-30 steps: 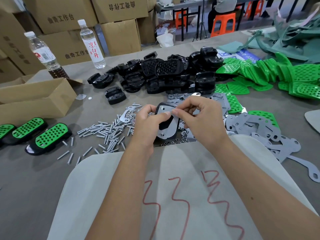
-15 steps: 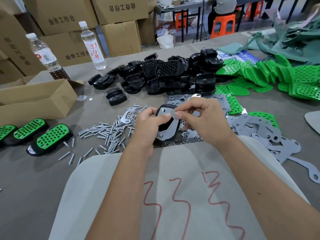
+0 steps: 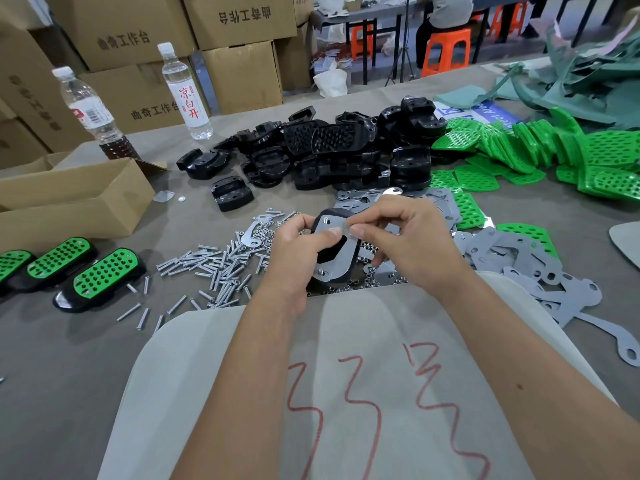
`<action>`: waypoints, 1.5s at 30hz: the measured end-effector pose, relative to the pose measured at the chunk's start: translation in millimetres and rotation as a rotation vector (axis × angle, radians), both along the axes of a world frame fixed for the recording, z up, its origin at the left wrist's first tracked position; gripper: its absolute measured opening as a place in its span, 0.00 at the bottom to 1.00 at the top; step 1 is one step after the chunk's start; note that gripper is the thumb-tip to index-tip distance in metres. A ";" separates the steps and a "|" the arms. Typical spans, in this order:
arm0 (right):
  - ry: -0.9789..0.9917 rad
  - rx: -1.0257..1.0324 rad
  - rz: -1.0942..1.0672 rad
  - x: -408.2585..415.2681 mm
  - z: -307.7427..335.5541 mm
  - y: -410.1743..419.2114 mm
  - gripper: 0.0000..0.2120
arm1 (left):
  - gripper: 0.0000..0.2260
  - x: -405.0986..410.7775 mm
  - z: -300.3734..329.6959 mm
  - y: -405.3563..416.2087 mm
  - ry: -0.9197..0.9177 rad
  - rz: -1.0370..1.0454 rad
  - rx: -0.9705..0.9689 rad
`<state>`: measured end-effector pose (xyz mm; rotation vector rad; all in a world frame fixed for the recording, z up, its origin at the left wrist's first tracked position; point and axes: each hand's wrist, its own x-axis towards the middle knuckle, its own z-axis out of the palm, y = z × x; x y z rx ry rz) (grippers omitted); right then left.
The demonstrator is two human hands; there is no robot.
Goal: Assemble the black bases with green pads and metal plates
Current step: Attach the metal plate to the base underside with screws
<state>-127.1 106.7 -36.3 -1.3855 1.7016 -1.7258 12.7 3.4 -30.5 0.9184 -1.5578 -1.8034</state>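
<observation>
**Plate seating on held base**

Grey worktable (image 3: 69, 358) was crowded: black bases pile (image 3: 311, 150) at back, green pads (image 3: 519, 147) far right, loose metal plates (image 3: 519, 261) near right, screws (image 3: 207, 268) left of centre. Left hand (image 3: 294, 258) gripped one black base (image 3: 337, 277) above the table edge, thumb pressed on the metal plate (image 3: 341, 244) laid on it. Right hand (image 3: 408, 244) pinched the plate's upper edge with thumb and forefinger. Plate's long axis ran near to far, slightly tilted. Right hand sat closer to the far screw hole; likely next was aligning there.
</observation>
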 end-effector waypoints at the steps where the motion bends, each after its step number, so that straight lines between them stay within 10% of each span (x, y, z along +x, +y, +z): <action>1: -0.016 -0.010 -0.016 1.1 -0.5 -0.3 0.04 | 0.06 -0.2 0.1 0.2 0.004 -0.001 0.002; 45: -0.057 -0.063 -0.196 8.1 -5.8 -5.4 0.12 | 0.06 -5.2 -2.7 5.7 0.025 0.043 -0.053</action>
